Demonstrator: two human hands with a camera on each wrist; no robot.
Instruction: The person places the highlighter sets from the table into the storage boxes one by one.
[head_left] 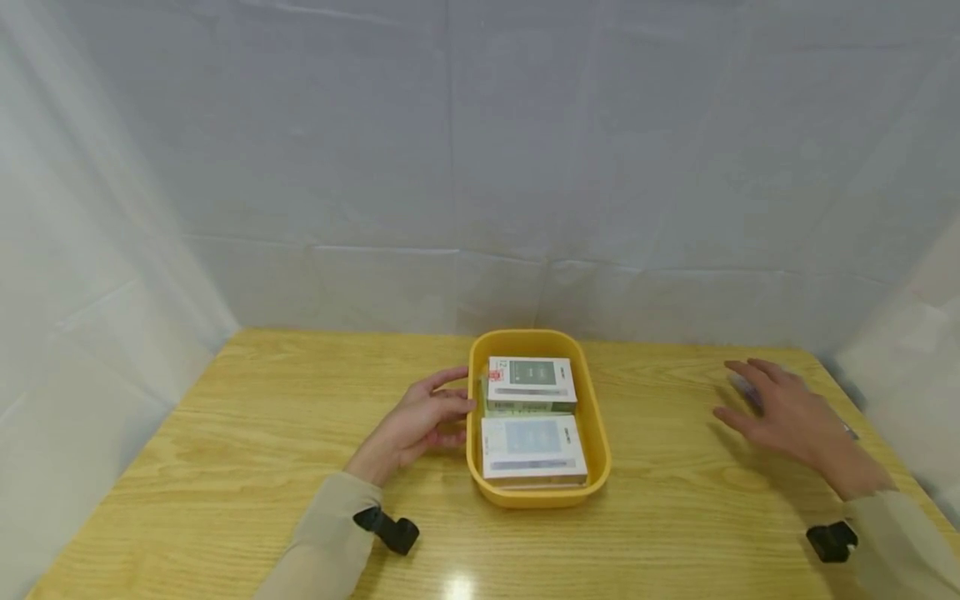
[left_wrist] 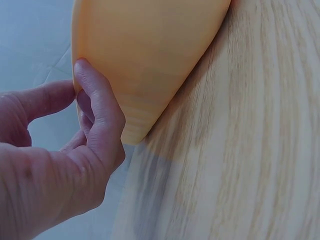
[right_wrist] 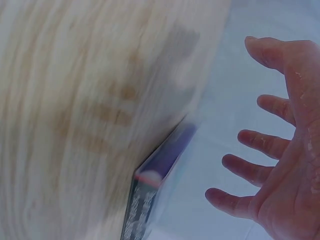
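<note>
In the head view a yellow plastic basket (head_left: 599, 433) stands on the table, with white boxes (head_left: 534, 450) inside. My left hand (head_left: 423, 421) is at its left side, fingers bent. In the left wrist view thumb and fingertips pinch the rim of the basket (left_wrist: 150, 55). Over at the right, my right hand (head_left: 787, 417) hovers with spread fingers above a flat box, mostly hidden beneath it. The right wrist view shows that box (right_wrist: 162, 155), dark and purple with pale lettering, lying apart from the spread hand (right_wrist: 290, 165).
The wooden table (head_left: 247, 433) reaches back to a pale sheet (head_left: 390, 167) hung behind it and along both sides. One white box (head_left: 531, 382) in the basket lies over a greenish box (head_left: 525, 411). Black straps with small cameras (head_left: 397, 533) sit on the wrists.
</note>
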